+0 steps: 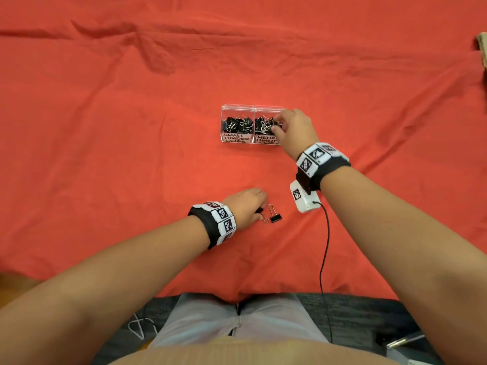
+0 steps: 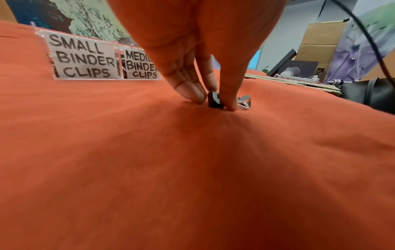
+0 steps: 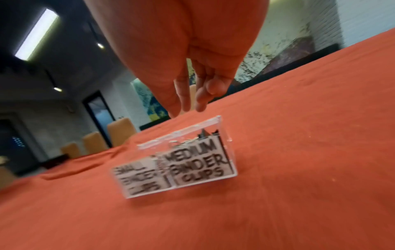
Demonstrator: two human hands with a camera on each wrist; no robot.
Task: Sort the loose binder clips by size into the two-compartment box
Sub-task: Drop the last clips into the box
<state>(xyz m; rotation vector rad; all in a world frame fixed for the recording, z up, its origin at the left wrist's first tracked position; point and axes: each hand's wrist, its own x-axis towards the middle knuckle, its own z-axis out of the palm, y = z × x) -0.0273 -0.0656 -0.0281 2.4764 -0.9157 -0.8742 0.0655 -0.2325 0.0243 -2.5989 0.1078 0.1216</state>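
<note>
Wrinkled red cloth (image 1: 105, 127) over table; cardboard (image 2: 320, 44) behind; orange chairs (image 3: 119, 132) at far edge.

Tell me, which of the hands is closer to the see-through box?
Right. The right hand hovers over the clear box's medium side; the left hand is down near the body, pinching a small clip.

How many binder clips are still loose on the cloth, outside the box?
2. One clip lies free on the cloth just right of the left hand; the other is pinched by that hand's fingertips. The hand may hide more.
</note>
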